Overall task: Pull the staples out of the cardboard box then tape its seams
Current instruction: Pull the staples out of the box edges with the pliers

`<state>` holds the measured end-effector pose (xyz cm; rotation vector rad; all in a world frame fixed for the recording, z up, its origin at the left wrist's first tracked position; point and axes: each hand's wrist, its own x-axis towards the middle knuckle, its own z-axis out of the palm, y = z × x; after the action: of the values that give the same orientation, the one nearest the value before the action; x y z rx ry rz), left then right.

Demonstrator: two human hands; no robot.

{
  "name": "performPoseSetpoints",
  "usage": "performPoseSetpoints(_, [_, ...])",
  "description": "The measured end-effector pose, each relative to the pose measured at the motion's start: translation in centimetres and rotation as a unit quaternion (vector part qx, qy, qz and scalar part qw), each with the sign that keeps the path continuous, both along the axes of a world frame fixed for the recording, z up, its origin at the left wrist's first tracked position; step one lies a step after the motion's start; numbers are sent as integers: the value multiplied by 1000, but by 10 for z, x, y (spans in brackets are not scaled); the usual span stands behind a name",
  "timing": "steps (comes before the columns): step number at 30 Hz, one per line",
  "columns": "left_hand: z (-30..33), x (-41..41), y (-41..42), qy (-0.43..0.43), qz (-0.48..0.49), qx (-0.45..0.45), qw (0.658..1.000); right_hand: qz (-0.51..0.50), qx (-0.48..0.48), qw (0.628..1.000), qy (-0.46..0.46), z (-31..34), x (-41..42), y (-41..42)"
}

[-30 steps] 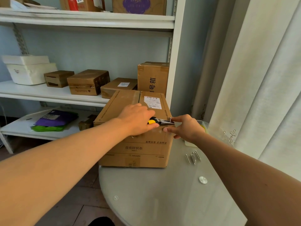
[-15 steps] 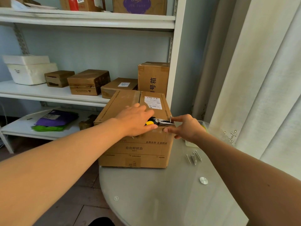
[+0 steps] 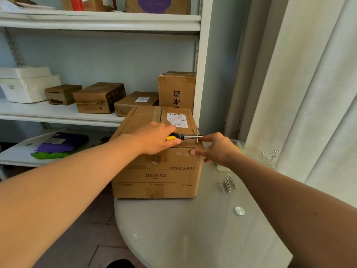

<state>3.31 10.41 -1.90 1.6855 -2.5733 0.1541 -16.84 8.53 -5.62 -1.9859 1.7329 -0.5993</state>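
A brown cardboard box [image 3: 156,175] with printed text and a white label stands at the far edge of a round glass table [image 3: 202,233]. My left hand [image 3: 154,139] grips yellow-handled pliers [image 3: 185,136] over the box's top front edge. The plier jaws clamp a long metal nail [image 3: 197,135] that stands upright out of the box's near right corner. My right hand [image 3: 216,149] holds that corner, thumb against the front face and index finger beside the nail.
Several pulled nails [image 3: 227,184] lie on the glass right of the box. A white shelf unit [image 3: 58,117] with small boxes stands behind. A pale curtain [image 3: 309,93] hangs at the right. A clear container [image 3: 235,146] sits behind my right hand.
The nail has risen further out of the box corner as the pliers lifted it. Both hands stay at nearly the same spots.
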Motion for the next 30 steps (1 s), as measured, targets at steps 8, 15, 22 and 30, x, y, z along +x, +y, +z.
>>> performPoseSetpoints(8, [1,-2,4,4,6,-2,1000,12,-8,999,31,3,1,0])
performPoseSetpoints(15, [4,-4,6,12,19,5,1000,-34,-144,988,-41,15,6,6])
performPoseSetpoints(22, [0,-8,12,2,34,-15,999,-68,-150,985,-49,20,16,6])
performPoseSetpoints(30, [-1,-20,6,23,66,-22,997,-118,-191,962,-157,27,18,-2])
